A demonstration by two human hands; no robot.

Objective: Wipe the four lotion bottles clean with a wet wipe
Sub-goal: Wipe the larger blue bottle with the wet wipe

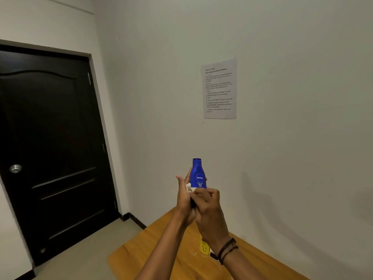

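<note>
Holding the blue Nivea bottle (198, 174) up in front of us, well above the table (161, 249), we have both hands closed on it. Our left hand (184, 199) wraps round its far side, fingers curled behind the shoulder, with the white wet wipe (189, 188) bunched between palm and plastic. Our right hand (207, 207) sits just beside the left, fingers curled over the lower front of the body; whether they also pinch an edge of the wipe we cannot tell. The bottle stands upright, its long axis vertical, cap (197, 159) pointing up beyond our fingertips and the label facing us. We judge it light, stiff plastic, smooth enough to turn slippery once damp, so the firm hold belongs low on the body, leaving shoulder and neck free for the wipe. It should survive a drop, though it could roll. Below our right wrist a yellow bottle (203, 247) rests on the table, mostly hidden, probably another of the four
</note>
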